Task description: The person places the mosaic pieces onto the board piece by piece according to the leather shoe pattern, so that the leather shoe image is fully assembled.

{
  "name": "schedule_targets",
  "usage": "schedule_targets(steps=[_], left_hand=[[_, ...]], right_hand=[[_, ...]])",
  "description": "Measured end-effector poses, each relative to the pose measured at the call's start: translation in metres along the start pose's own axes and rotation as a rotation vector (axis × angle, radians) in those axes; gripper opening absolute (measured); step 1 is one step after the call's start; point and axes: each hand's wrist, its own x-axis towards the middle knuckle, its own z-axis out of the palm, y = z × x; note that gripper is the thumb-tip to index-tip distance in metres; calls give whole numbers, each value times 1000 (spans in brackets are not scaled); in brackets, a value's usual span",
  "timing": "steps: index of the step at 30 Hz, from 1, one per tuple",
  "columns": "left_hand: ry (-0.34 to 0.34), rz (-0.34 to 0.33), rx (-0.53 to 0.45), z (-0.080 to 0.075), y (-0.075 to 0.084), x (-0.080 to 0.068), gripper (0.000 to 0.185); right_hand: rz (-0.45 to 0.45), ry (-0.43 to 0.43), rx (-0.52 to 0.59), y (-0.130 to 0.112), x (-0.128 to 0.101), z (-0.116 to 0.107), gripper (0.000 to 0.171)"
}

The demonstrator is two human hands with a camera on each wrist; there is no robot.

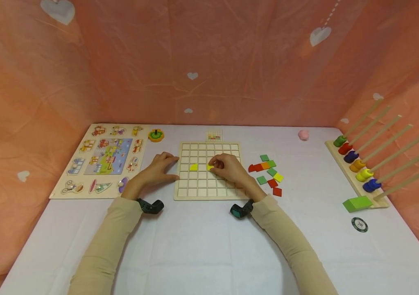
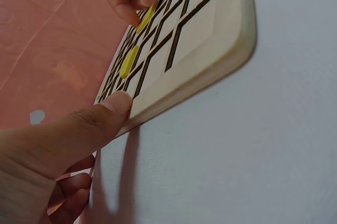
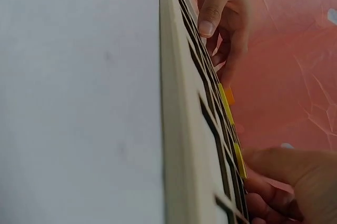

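A wooden grid board (image 1: 192, 192) lies flat on the table. One yellow tile (image 1: 193, 167) sits in a left-hand cell. My right hand (image 1: 229, 167) is over the middle of the board, pinching a second yellow tile (image 1: 209, 167) between thumb and fingertips at a cell. In the left wrist view that tile (image 2: 146, 19) is partly covered by the fingertips. My left hand (image 1: 158, 168) rests at the board's left edge, thumb and index finger spread apart and touching the rim. In the left wrist view the left thumb (image 2: 100, 121) lies on the rim.
Right of the board lie loose red, green, orange and yellow tiles (image 1: 272, 183). Behind it is a small pattern card (image 1: 214, 136). A picture puzzle board (image 1: 84, 180) lies left. A peg stand (image 1: 365, 192), green block (image 1: 357, 203) and round chip (image 1: 359, 224) are far right.
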Motion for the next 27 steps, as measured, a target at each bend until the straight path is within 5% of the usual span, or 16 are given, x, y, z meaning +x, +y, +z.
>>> schedule_targets(steps=[10, 17, 27], left_hand=[[0, -1, 0, 1, 0, 1, 69], [-5, 5, 13, -2, 2, 0, 69], [-5, 4, 14, 0, -2, 0, 69]], right_hand=[[30, 73, -25, 24, -24, -44, 20], [152, 127, -103, 50, -52, -80, 25], [299, 28, -143, 69, -77, -106, 30]])
